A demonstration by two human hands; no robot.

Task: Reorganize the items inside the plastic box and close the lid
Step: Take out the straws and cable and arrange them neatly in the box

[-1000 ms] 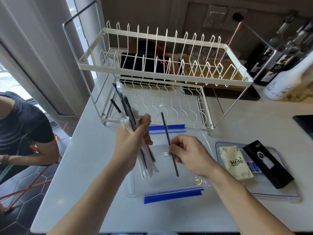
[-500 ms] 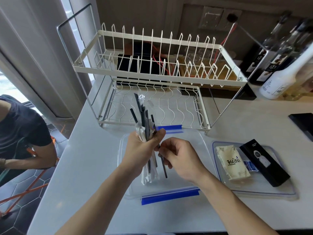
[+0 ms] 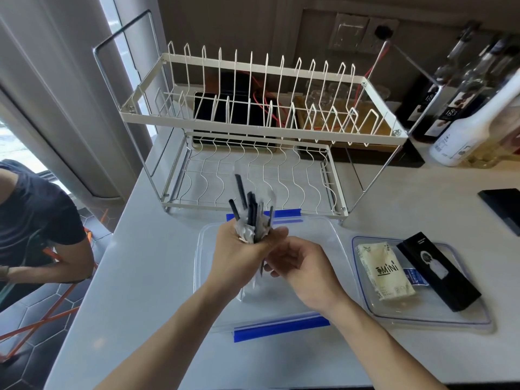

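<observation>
A clear plastic box with blue clips sits open on the white counter in front of me. My left hand holds a bundle of wrapped black straws upright above the box. My right hand is right beside it, fingers at the lower end of one black straw that sticks out under the left hand. The box's clear lid lies flat to the right, carrying a cream packet, a small blue sachet and a black box.
A white two-tier wire dish rack stands just behind the box. Bottles line the back right. A black flat object lies at the right edge. A seated person is at the left, below the counter edge.
My right hand brought the single black straw into the bundle. The bundle in my left hand moved right, over the box, and turned more upright.
</observation>
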